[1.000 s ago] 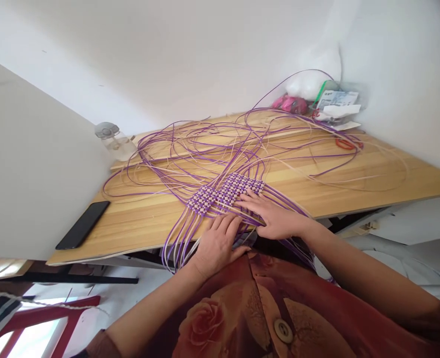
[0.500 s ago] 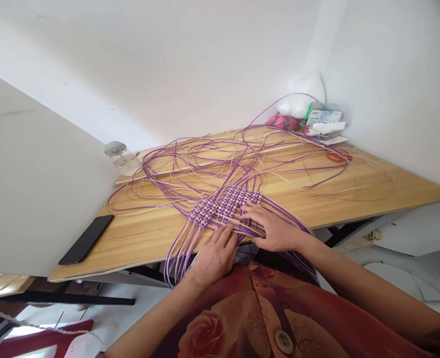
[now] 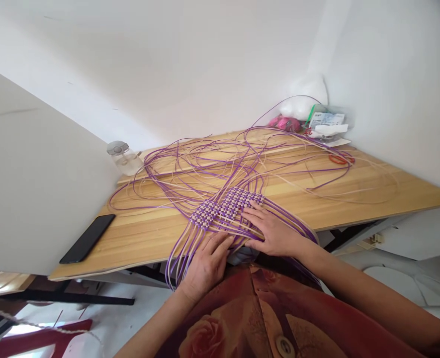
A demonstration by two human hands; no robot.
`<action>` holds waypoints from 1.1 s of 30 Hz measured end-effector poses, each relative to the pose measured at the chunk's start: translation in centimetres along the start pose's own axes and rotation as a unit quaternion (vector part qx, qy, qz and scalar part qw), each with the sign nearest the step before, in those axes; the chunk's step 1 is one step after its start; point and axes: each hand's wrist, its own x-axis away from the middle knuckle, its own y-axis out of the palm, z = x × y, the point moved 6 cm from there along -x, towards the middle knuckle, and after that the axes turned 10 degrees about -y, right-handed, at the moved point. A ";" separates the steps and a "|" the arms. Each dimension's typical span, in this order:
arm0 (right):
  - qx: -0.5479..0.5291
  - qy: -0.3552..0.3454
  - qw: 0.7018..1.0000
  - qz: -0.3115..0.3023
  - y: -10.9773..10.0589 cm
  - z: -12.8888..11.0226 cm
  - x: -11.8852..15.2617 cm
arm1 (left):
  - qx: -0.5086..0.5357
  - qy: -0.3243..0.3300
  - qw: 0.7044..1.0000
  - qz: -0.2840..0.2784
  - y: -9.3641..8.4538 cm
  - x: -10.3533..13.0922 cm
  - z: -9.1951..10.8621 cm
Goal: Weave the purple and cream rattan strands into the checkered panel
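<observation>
A checkered purple-and-cream weave (image 3: 238, 199) lies near the front edge of the wooden table, with long loose plastic strands running out on every side. My right hand (image 3: 277, 231) rests on its right part, fingers spread, the thumb apart below. At the near edge, my left hand (image 3: 207, 258) has curled fingers closed on some of the strands; its thumb is hidden. More strands (image 3: 182, 253) hang over the edge to the left of that hand.
A black phone (image 3: 87, 238) lies at the table's left. Behind it stands a clear jar with a grey lid (image 3: 125, 159). Orange-handled scissors (image 3: 341, 159) lie at the right, before papers (image 3: 327, 122) and a pink bundle (image 3: 285, 123). Tangled strands (image 3: 201, 154) cover the back; walls enclose the table.
My left hand has shifted slightly left and toward me, away from my right hand. My right hand stays on the weave. The view has moved slightly.
</observation>
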 end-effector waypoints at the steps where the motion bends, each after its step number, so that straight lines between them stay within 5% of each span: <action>1: 0.004 -0.002 1.000 -0.007 0.1 0.0 -0.1 | 0.001 0.009 1.000 0.000 0.0 0.1 0.1; 9: 0.001 -0.011 1.000 -0.021 0.3 0.0 -0.2 | 0.017 0.005 1.000 0.008 -0.3 -0.1 0.1; 22: -0.030 0.010 0.999 0.003 -0.1 -0.1 -0.3 | 0.101 -0.102 0.990 0.018 -1.2 -1.3 -0.1; 33: 0.014 -0.017 1.000 -0.021 0.4 0.1 -0.2 | -0.006 -0.115 0.993 0.008 -0.9 -2.7 0.7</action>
